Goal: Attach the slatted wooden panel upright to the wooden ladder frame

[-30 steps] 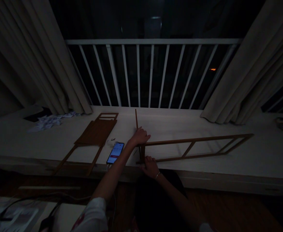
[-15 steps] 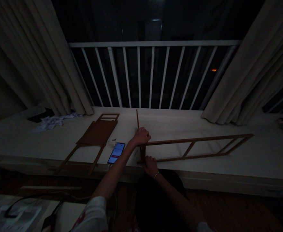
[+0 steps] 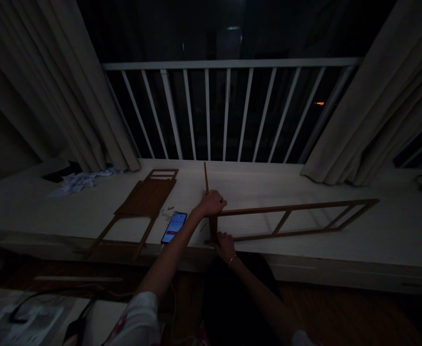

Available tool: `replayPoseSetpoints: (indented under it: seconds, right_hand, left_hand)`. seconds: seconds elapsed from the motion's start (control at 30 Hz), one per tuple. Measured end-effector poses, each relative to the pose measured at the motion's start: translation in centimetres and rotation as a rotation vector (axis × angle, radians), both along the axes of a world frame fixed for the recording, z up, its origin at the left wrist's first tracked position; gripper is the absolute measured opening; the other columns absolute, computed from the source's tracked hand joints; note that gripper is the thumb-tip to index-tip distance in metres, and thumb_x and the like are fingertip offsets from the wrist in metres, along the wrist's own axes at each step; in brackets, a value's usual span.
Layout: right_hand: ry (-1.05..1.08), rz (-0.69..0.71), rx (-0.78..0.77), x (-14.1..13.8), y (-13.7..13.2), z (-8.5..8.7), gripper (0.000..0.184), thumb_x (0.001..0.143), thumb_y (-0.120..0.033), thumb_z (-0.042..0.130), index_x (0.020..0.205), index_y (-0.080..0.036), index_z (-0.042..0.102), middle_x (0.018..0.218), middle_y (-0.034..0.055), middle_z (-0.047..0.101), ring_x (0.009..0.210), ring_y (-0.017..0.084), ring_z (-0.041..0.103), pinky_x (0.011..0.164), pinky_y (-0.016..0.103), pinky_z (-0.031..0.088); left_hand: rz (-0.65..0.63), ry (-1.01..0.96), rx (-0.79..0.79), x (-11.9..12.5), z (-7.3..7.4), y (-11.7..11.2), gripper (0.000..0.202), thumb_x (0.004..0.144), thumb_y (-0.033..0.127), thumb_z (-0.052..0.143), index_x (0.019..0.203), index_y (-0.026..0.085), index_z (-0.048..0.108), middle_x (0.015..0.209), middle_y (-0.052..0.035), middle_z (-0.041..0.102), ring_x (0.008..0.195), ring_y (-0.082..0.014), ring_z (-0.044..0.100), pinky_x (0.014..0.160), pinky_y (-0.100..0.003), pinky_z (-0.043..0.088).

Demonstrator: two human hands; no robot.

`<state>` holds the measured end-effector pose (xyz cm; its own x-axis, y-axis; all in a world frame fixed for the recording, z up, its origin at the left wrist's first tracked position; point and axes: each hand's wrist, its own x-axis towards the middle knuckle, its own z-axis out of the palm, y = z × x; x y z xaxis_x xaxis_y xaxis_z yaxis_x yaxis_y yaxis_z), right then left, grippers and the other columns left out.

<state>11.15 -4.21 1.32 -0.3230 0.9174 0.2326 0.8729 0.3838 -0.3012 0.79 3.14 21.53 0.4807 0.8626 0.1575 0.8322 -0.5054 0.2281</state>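
A long brown wooden frame with cross braces lies on the pale window ledge, stretching to the right. My left hand is closed over the frame's left end, where a thin wooden stick runs back toward the railing. My right hand grips the frame's near left corner at the ledge's front edge, fingers curled on the wood.
A lit phone lies left of my hands. A second wooden frame with a panel rests further left. Crumpled paper sits by the left curtain. A white railing and curtains back the ledge. Cables and papers lie low left.
Both hands stay on the frame's left end; the view has shifted very slightly, and nothing else has visibly moved.
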Motion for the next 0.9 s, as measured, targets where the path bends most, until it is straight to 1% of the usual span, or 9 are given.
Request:
replayPoseSetpoints:
  seconds: [0.17,0.27,0.37,0.5,0.7,0.9]
  right_hand:
    - [-0.008,0.0,-0.002,-0.05,0.02,0.06,0.022,0.079,-0.038,0.048,0.089,-0.018,0.052,0.093,0.0074,0.056,0.088,0.021,0.046,0.076,0.033,0.027]
    - [0.004,-0.006,0.003,-0.03,0.04,0.08,0.022,0.079,-0.038,0.049,0.088,-0.018,0.053,0.093,0.0067,0.056,0.087,0.02,0.046,0.076,0.033,0.027]
    - [0.017,-0.018,-0.005,-0.03,0.13,0.08,0.022,0.077,-0.039,0.051,0.086,-0.018,0.053,0.092,0.0065,0.056,0.087,0.02,0.046,0.076,0.032,0.027]
    - [0.025,-0.01,-0.005,-0.01,0.17,0.03,0.024,0.076,-0.041,0.051,0.084,-0.018,0.055,0.087,0.0056,0.056,0.087,0.02,0.047,0.076,0.031,0.028]
    - [0.004,-0.018,0.013,-0.05,-0.05,0.13,0.028,0.075,-0.041,0.052,0.09,-0.018,0.056,0.09,0.0063,0.056,0.089,0.02,0.046,0.078,0.031,0.028]
    - [0.015,-0.012,0.021,0.1,-0.07,0.12,0.029,0.075,-0.042,0.052,0.09,-0.018,0.056,0.089,0.0066,0.055,0.089,0.02,0.046,0.078,0.032,0.029]
  left_hand:
    - [-0.012,0.009,-0.04,0.07,0.62,-0.43,0.047,0.08,0.05,0.03,0.078,0.017,0.063,0.095,-0.0074,0.06,0.107,-0.0219,0.041,0.088,-0.034,0.034]
    - [-0.011,0.019,-0.039,0.11,0.59,-0.42,0.052,0.078,0.056,0.029,0.075,0.018,0.063,0.095,-0.0072,0.06,0.106,-0.0232,0.041,0.084,-0.034,0.035]
    - [0.008,0.039,-0.046,0.23,0.44,-0.3,0.053,0.075,0.06,0.031,0.074,0.018,0.064,0.095,-0.0078,0.06,0.105,-0.0249,0.042,0.084,-0.036,0.034]
    - [0.019,0.053,-0.03,0.31,0.37,-0.25,0.052,0.074,0.06,0.032,0.076,0.019,0.064,0.094,-0.008,0.061,0.103,-0.0253,0.043,0.084,-0.037,0.034]
    - [0.033,0.059,-0.031,0.32,0.59,-0.46,0.053,0.075,0.059,0.031,0.078,0.018,0.065,0.094,-0.0091,0.061,0.101,-0.0258,0.044,0.083,-0.039,0.034]
    - [0.042,0.079,-0.028,0.37,0.54,-0.45,0.052,0.075,0.058,0.031,0.077,0.019,0.065,0.093,-0.0087,0.061,0.101,-0.0254,0.044,0.083,-0.039,0.034]
